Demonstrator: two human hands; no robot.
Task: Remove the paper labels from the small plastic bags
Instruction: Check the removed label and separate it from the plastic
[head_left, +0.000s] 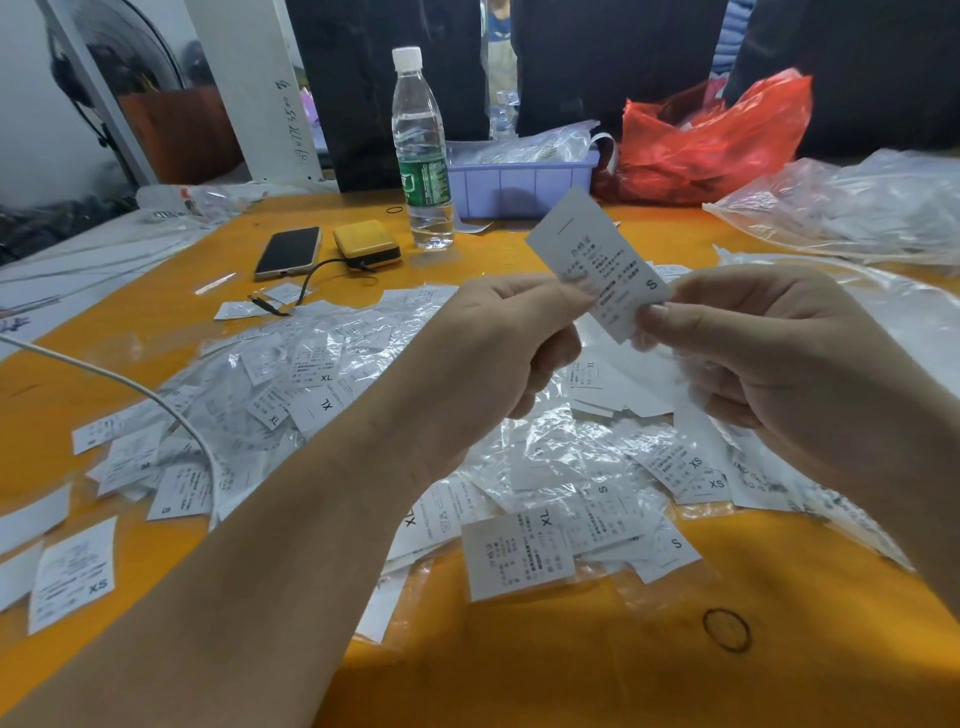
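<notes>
The label (602, 265) slants up-left, between both hands. The left hand (498, 353) pinches its near edge; the right hand (737, 353) pinches its lower end, nearer the bag (675, 364).

A heap of small bags with labels (467, 467) spreads over the middle of the surface (571, 675). Above it, both hands (519, 353) hold one label (597, 260) between them. Farther off, left of centre, a phone (288, 252) lies just left of a small case (366, 244); a bottle (422, 156) stands right of that. Behind the bottle sits a tray (519, 182), with a crumpled bag (711, 135) to its right. A rubber band (726, 630) lies near right.
</notes>
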